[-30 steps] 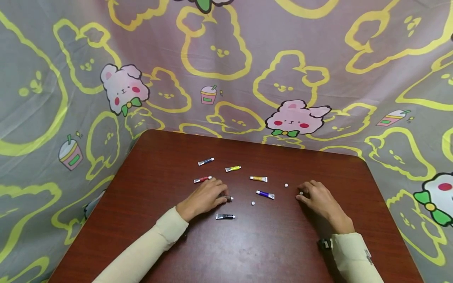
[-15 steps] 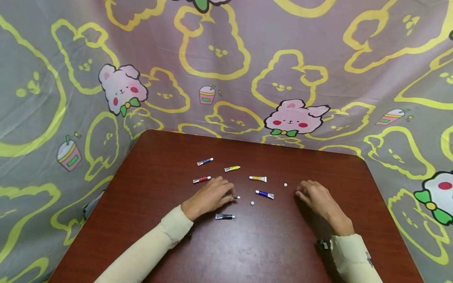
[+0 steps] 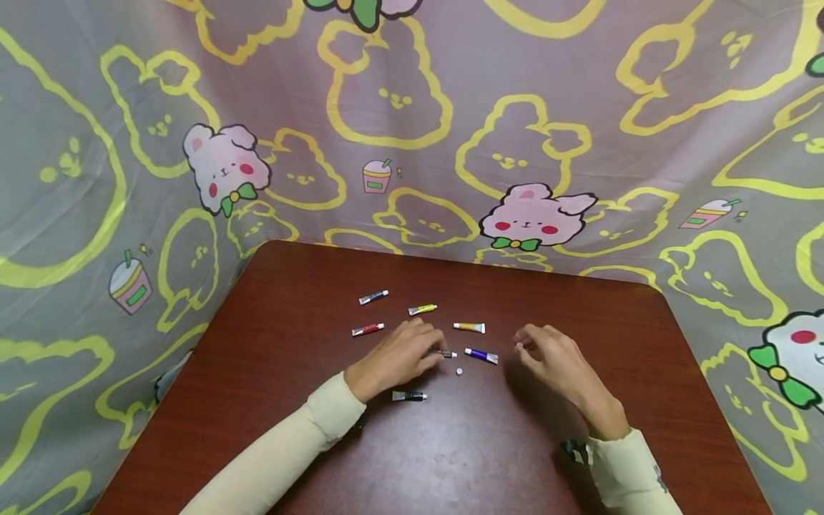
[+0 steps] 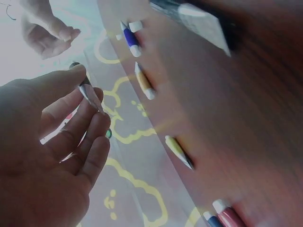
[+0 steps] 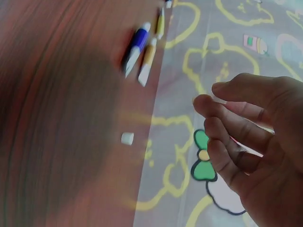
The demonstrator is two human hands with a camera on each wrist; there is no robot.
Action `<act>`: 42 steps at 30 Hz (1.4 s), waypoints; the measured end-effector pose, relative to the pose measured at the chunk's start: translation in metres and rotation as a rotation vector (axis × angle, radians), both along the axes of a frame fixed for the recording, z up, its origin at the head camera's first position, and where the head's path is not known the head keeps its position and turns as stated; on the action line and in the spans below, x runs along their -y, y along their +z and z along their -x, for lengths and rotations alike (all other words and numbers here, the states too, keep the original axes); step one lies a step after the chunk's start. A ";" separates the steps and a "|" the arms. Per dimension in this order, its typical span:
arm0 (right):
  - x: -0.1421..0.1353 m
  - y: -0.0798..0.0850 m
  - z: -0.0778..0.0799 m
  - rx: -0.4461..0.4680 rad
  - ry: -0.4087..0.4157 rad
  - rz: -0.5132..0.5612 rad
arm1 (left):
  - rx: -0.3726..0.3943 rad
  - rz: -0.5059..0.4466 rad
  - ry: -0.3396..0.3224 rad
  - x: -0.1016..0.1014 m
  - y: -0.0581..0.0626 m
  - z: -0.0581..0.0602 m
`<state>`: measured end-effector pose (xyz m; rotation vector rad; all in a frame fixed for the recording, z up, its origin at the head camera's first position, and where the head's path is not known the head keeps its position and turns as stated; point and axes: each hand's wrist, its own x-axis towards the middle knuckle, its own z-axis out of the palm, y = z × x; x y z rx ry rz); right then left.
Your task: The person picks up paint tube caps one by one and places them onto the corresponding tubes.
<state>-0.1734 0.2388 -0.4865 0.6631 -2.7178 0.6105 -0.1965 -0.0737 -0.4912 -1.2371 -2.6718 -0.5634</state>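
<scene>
My left hand [image 3: 399, 357] pinches a small dark paint tube [image 3: 445, 353] between thumb and fingertips. In the left wrist view its silver crimped end [image 4: 93, 97] shows against the fingers, the thumb lying over the dark part. My right hand [image 3: 561, 365] is bent over the table's right half, thumb and index finger close together. A tiny white cap [image 3: 518, 345] shows at those fingertips in the head view; the right wrist view hides it. Between the hands lie a blue paint tube [image 3: 481, 355] and another white cap [image 3: 459, 371].
Yellow [image 3: 423, 310], orange [image 3: 470, 327], red [image 3: 368, 330] and dark blue [image 3: 373, 297] tubes lie farther back on the brown table [image 3: 290, 286]. Nearer is a black tube [image 3: 409, 396]. The right wrist view has a loose white cap [image 5: 127, 138] on the table. A printed cloth [image 3: 431, 164] hangs behind.
My left hand has carried the dark tube rightward, toward the blue tube. My right hand has shifted left, now covering the spot where a white cap lay in view.
</scene>
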 end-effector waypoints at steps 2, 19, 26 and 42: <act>0.006 0.001 -0.001 0.005 0.001 0.018 | -0.007 -0.003 0.004 -0.003 0.002 0.000; 0.046 0.002 -0.004 -0.095 0.134 0.062 | -0.076 -0.065 -0.021 -0.023 0.013 -0.004; 0.054 0.002 -0.004 -0.144 0.194 0.031 | -0.083 -0.086 -0.025 -0.025 0.012 -0.004; 0.059 0.001 -0.004 -0.196 0.253 0.097 | -0.070 -0.066 -0.029 -0.025 0.014 -0.004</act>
